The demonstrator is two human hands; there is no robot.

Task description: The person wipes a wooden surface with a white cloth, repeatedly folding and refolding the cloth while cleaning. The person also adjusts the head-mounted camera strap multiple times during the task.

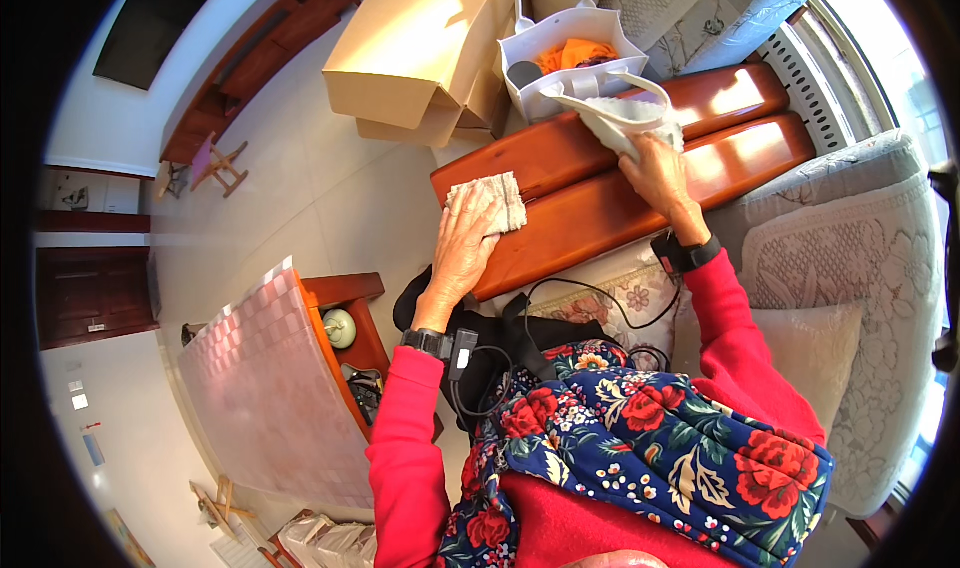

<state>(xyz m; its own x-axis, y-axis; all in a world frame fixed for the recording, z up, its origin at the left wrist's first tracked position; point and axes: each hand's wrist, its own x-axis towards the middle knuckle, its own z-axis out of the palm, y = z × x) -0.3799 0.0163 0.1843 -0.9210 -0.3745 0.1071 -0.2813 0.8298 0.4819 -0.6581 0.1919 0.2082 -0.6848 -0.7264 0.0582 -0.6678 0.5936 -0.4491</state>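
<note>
My left hand presses a crumpled striped cloth against the near end of a glossy wooden armrest of a sofa. My right hand rests further along the same armrest, holding a pale folded cloth at the edge of a white tote bag. The bag stands upright on the armrest's far side, with something orange and a dark round item inside. Both wrists carry black bands, and both sleeves are red.
Large cardboard boxes stand on the tiled floor beyond the armrest. A pink-checked tabletop with a wooden shelf under it sits at my left. Lace-covered sofa cushions lie to the right. Black straps and cables hang across my flowered apron.
</note>
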